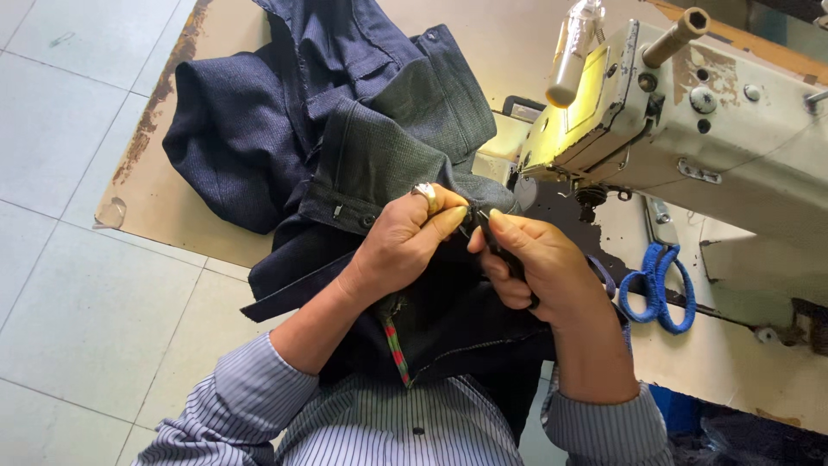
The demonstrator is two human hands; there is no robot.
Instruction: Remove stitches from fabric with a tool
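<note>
Striped shirt sleeves (pixel 259 393) frame the bottom of my view, and just beyond them both hands meet over the dark trousers (pixel 379 155). My left hand (pixel 405 237), a ring on one finger, is closed in a pinch on a fold of the cloth near the waistband. My right hand (pixel 530 263) is curled around a small dark tool (pixel 487 233) — it looks like a thread snipper, though I can't tell for sure — with its tip touching the fabric right beside my left thumb. The trousers drape from my lap up across the worn wooden table (pixel 155 194). Further right lie blue-handled scissors (pixel 660 289), and behind them stands the cream sewing machine (pixel 690 112). As I judge it, the risk is the tip slipping — with thumb and tool this close, a tug on the fold could nick cloth or skin.
</note>
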